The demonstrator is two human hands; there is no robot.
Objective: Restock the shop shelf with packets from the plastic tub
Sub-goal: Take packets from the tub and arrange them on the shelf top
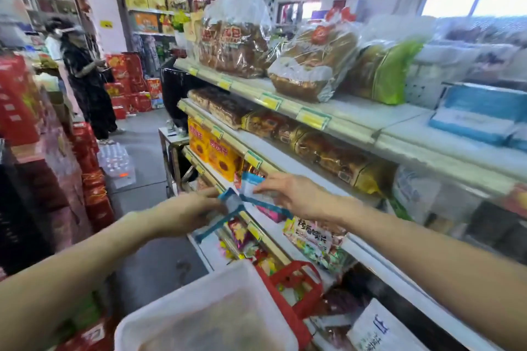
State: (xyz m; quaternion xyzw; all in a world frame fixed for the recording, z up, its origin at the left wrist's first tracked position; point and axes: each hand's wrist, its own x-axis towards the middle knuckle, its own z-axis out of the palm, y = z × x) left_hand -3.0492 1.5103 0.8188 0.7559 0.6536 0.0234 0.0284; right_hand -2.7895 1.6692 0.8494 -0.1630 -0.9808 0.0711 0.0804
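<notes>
**A:** What is being shown nearest the lens?

**B:** The white plastic tub (pixel 185 293), low in the view. Its contents are being blurred into a brownish mass and cannot be told apart.

**A:** And where are the goods being kept at this moment?

**B:** The blue-edged packets (pixel 236 204) are being held in the air just in front of the shop shelf (pixel 288 161), above its lower tier. One end is being pinched by the left hand (pixel 188 208), fingers closed on the film. The other end is being clamped between thumb and fingers of the right hand (pixel 291 194). Whether one packet or several are being held cannot be told.

**A:** What is being risked from here?

**B:** Most likely a slip. The film is looking slick and limp, so a packet being released too early could be dropped past the rail, into the red basket (pixel 296 282) or onto the floor. The snack bags (pixel 310 236) lying below could also be nudged off their edge. The orange boxes (pixel 216 151) are being crowded closely, so a forced placement could be crushing neighbours.
</notes>
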